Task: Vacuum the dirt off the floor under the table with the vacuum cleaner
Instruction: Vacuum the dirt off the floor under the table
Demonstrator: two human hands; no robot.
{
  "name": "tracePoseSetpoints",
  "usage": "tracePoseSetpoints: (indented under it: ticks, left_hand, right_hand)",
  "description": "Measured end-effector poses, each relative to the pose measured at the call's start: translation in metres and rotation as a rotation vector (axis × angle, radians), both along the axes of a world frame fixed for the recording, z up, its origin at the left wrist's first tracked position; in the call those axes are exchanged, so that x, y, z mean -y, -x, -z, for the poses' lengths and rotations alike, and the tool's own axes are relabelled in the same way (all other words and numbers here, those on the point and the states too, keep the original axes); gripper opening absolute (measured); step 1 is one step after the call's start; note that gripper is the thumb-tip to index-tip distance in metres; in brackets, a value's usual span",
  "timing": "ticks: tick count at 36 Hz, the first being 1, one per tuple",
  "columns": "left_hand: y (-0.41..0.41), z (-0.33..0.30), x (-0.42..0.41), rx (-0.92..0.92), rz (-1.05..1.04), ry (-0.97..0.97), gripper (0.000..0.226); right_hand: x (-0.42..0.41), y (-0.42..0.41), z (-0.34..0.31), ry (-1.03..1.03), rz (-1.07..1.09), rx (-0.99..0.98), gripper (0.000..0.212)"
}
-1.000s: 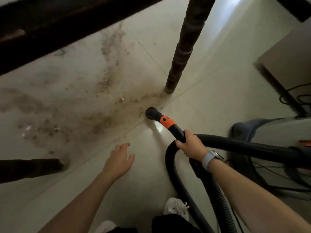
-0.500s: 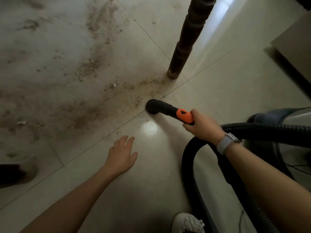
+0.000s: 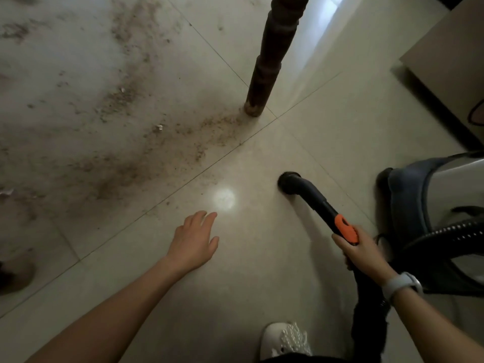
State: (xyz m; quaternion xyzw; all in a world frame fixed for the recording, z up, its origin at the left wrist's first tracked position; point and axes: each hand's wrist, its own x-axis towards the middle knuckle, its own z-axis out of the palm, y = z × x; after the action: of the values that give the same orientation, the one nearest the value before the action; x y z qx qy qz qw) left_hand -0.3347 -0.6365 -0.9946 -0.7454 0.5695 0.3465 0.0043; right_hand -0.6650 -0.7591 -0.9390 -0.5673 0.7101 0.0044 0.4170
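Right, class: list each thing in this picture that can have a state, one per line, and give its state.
dirt: still spread over the tiles, not vacuumed
nozzle: on clean tile, short of the dirt
right hand: grips the nozzle tube by its orange band
left hand: open, fingers spread, holding nothing
table leg: standing, dirt around its foot
vacuum cleaner: sitting beside the person

White beaded shoe (image 3: 286,339) at bottom edge, pale smartwatch (image 3: 402,283) on a wrist at lower right, round bright light spot (image 3: 224,199) on the tiles mid-frame, beige cabinet (image 3: 450,56) with dark base upper right, black cable (image 3: 475,113) beside it.
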Motion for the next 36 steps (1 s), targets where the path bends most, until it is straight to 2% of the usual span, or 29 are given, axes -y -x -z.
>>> tracePoseSetpoints:
  ticks: [6,11,13,19,21,23,25,28,30,34,36]
  left_hand:
    - [-0.001,0.010,-0.008,0.035,-0.027,-0.022,0.062]
    - [-0.011,0.014,-0.024,0.098,-0.108,-0.042,0.065]
    - [-0.017,0.014,-0.030,0.127,-0.146,-0.042,0.068]
    - [-0.029,0.023,-0.046,0.186,-0.286,-0.059,0.083]
    - [-0.031,0.027,-0.049,0.201,-0.309,-0.061,0.089]
    - [-0.033,0.030,-0.052,0.205,-0.334,-0.072,0.095]
    - [-0.036,0.033,-0.058,0.204,-0.373,-0.104,0.100]
    - [-0.044,0.038,-0.073,0.227,-0.430,-0.165,0.108]
    - [-0.048,0.040,-0.084,0.222,-0.470,-0.201,0.111]
    - [-0.049,0.044,-0.101,0.212,-0.509,-0.224,0.113]
    - [-0.048,0.046,-0.108,0.224,-0.500,-0.238,0.112]
  right_hand:
    - [0.050,-0.080,0.012,0.009,-0.040,0.178,0.032]
    - [0.039,-0.136,0.019,-0.079,-0.380,0.206,0.027]
    - [0.036,-0.135,0.021,-0.069,-0.435,0.186,0.027]
    - [0.068,-0.099,0.014,0.159,-0.088,0.055,0.031]
    - [0.067,-0.105,0.015,0.180,-0.087,0.067,0.032]
    - [0.052,-0.120,0.017,0.119,-0.195,0.104,0.027]
    - [0.026,-0.134,0.021,0.038,-0.390,0.139,0.025]
    - [-0.003,-0.140,0.026,-0.008,-0.621,0.113,0.025]
    - [-0.003,-0.132,0.023,0.019,-0.559,0.096,0.025]
    - [0.015,-0.118,0.014,0.058,-0.274,0.126,0.026]
    - [0.008,-0.121,0.015,0.082,-0.264,0.121,0.024]
